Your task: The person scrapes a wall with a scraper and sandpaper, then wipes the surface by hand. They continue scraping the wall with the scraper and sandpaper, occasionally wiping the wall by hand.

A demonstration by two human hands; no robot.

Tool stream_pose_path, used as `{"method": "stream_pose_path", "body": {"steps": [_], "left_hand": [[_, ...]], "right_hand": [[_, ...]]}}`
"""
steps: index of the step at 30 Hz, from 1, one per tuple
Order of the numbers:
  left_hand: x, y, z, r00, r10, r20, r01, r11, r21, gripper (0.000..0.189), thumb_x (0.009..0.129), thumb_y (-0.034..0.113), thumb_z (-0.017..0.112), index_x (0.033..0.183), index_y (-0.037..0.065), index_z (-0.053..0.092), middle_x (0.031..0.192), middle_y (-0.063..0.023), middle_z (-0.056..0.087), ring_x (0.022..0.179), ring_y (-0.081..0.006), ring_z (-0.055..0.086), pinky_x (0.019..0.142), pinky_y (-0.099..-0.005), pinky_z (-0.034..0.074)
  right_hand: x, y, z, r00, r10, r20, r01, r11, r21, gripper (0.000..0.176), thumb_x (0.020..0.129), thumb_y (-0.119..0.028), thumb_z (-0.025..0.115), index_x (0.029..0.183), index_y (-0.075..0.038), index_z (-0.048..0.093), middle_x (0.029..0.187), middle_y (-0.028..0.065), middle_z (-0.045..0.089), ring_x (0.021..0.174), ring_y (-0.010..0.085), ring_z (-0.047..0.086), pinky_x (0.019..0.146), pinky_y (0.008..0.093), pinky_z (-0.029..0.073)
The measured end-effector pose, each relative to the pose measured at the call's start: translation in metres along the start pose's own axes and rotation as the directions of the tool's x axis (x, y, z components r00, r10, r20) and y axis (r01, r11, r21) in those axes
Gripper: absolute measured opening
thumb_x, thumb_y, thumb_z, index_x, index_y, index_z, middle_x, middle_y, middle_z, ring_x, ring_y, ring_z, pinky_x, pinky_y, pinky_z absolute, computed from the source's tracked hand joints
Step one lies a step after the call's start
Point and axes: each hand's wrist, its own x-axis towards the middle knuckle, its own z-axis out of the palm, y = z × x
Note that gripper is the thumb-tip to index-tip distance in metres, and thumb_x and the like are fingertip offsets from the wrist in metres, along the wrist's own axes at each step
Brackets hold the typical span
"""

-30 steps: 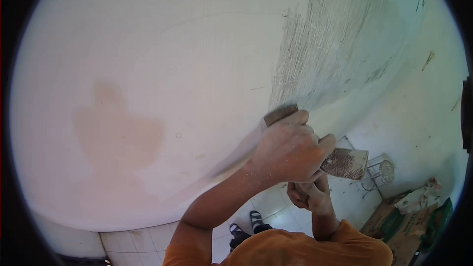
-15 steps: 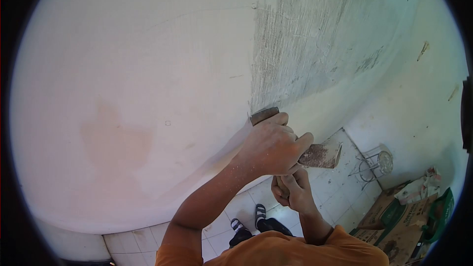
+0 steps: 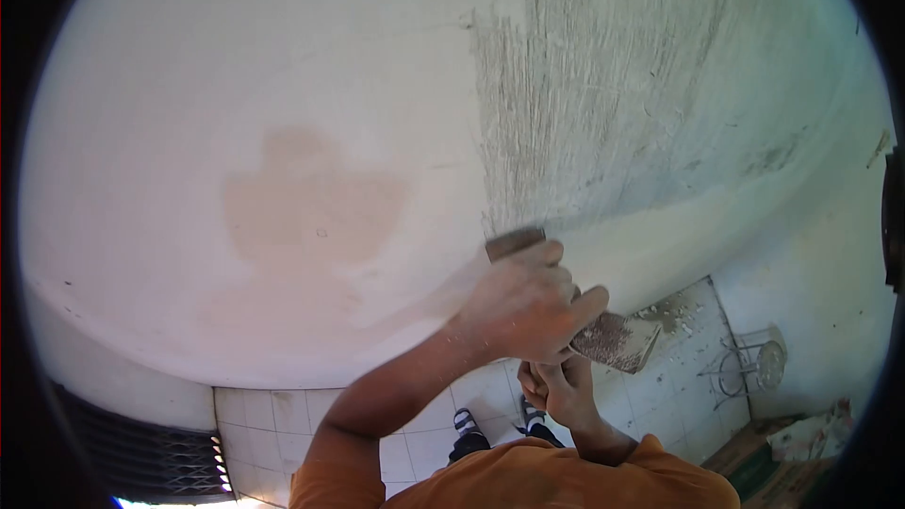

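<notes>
My left hand [image 3: 523, 306] is wrapped round the middle of a dusty scraping tool [image 3: 617, 341]. One dark, flat end of the tool pokes out above the fingers, right at the wall surface. Its other end, a broad blade speckled with pale dust, sticks out to the right past my thumb. Just beneath, my right hand [image 3: 564, 391] is closed in a fist, close under the tool; what its fingers grip is hidden. Above the tool, the pale wall [image 3: 424, 94] carries a patch of rough dark scratches [image 3: 584, 85].
A brownish stain [image 3: 311, 198] marks the wall to the left. White floor tiles [image 3: 415, 452] lie below, with crumbs scattered near the right corner. A metal stool [image 3: 765, 365] stands there, beside cardboard and a plastic bag [image 3: 813, 434]. A dark folding grille [image 3: 141, 448] is at lower left.
The view has swung left, so the stain and stool sit further right and the grille shows. Both hands and the tool are slightly lower against the scratched patch.
</notes>
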Motion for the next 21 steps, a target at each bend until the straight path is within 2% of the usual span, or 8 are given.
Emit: {"method": "stream_pose_path", "body": {"steps": [1, 6, 7, 10, 14, 16, 19, 21], "left_hand": [[0.000, 0.000, 0.006, 1.000, 0.016, -0.018, -0.015, 0.998, 0.065, 0.021, 0.055, 0.023, 0.064, 0.075, 0.016, 0.059, 0.052, 0.0034, 0.047, 0.057, -0.0145, 0.048, 0.056, -0.0263, 0.039], [0.014, 0.001, -0.010, 0.995, 0.012, -0.099, -0.006, 0.998, 0.067, 0.016, 0.058, 0.024, 0.061, 0.072, 0.017, 0.059, 0.052, 0.0038, 0.044, 0.055, -0.0149, 0.046, 0.053, -0.0255, 0.038], [0.011, 0.001, -0.007, 0.995, 0.011, -0.103, -0.003, 0.997, 0.080, 0.016, 0.058, 0.024, 0.061, 0.072, 0.017, 0.059, 0.052, 0.0038, 0.044, 0.055, -0.0149, 0.046, 0.052, -0.0257, 0.038], [0.004, 0.000, 0.001, 0.996, -0.008, -0.085, 0.019, 0.992, 0.122, 0.016, 0.057, 0.025, 0.061, 0.071, 0.016, 0.059, 0.051, 0.0040, 0.042, 0.055, -0.0145, 0.045, 0.051, -0.0260, 0.037], [0.020, -0.002, -0.022, 0.987, 0.056, -0.153, -0.037, 0.992, 0.124, 0.017, 0.057, 0.026, 0.061, 0.070, 0.016, 0.059, 0.049, 0.0039, 0.038, 0.054, -0.0140, 0.044, 0.051, -0.0263, 0.036], [0.014, -0.001, -0.016, 0.985, 0.036, -0.171, -0.020, 0.995, 0.094, 0.016, 0.058, 0.027, 0.060, 0.070, 0.016, 0.059, 0.048, 0.0038, 0.037, 0.054, -0.0138, 0.043, 0.051, -0.0270, 0.036], [0.014, -0.001, -0.016, 0.977, 0.039, -0.211, -0.021, 0.996, 0.086, 0.014, 0.060, 0.027, 0.060, 0.070, 0.016, 0.059, 0.048, 0.0035, 0.036, 0.054, -0.0138, 0.043, 0.050, -0.0273, 0.036], [0.021, -0.003, -0.023, 0.969, 0.051, -0.243, -0.030, 0.996, 0.087, 0.013, 0.062, 0.026, 0.060, 0.070, 0.017, 0.059, 0.048, 0.0034, 0.036, 0.054, -0.0140, 0.043, 0.049, -0.0271, 0.036]], "right_hand": [[-0.001, 0.005, -0.008, 1.000, 0.022, -0.001, -0.022, 1.000, -0.015, 0.026, 0.095, -0.018, 0.048, 0.076, -0.002, 0.044, 0.055, 0.0006, 0.033, 0.047, 0.0087, 0.040, 0.032, 0.0191, 0.027], [0.003, -0.009, -0.009, 0.999, 0.027, 0.041, -0.024, 0.997, -0.075, 0.026, 0.097, -0.021, 0.046, 0.079, -0.002, 0.046, 0.058, 0.0026, 0.039, 0.045, 0.0075, 0.038, 0.034, 0.0198, 0.026], [0.003, -0.002, -0.017, 0.995, 0.000, 0.103, 0.018, 0.985, -0.172, 0.027, 0.097, -0.023, 0.045, 0.080, -0.002, 0.047, 0.060, 0.0035, 0.041, 0.044, 0.0069, 0.036, 0.034, 0.0199, 0.026], [0.002, 0.000, -0.012, 0.995, 0.101, 0.028, -0.097, 0.987, -0.125, 0.029, 0.098, -0.024, 0.044, 0.077, -0.003, 0.046, 0.060, 0.0038, 0.042, 0.044, 0.0066, 0.035, 0.035, 0.0197, 0.026], [0.001, -0.020, -0.008, 0.993, 0.079, 0.088, -0.064, 0.984, -0.166, 0.032, 0.098, -0.025, 0.044, 0.074, -0.004, 0.043, 0.060, 0.0027, 0.040, 0.048, 0.0066, 0.035, 0.037, 0.0194, 0.027], [-0.001, -0.024, -0.008, 0.990, 0.100, 0.103, -0.079, 0.977, -0.196, 0.032, 0.098, -0.025, 0.045, 0.073, -0.005, 0.042, 0.060, 0.0021, 0.039, 0.049, 0.0066, 0.036, 0.037, 0.0193, 0.027], [-0.004, -0.019, -0.009, 0.989, 0.135, 0.057, -0.121, 0.972, -0.200, 0.032, 0.097, -0.024, 0.045, 0.072, -0.005, 0.041, 0.060, 0.0012, 0.037, 0.051, 0.0068, 0.036, 0.037, 0.0196, 0.027], [0.003, -0.032, -0.005, 0.992, 0.063, 0.109, -0.040, 0.979, -0.200, 0.032, 0.097, -0.024, 0.045, 0.072, -0.004, 0.042, 0.058, 0.0014, 0.037, 0.050, 0.0068, 0.036, 0.037, 0.0197, 0.027]]}}
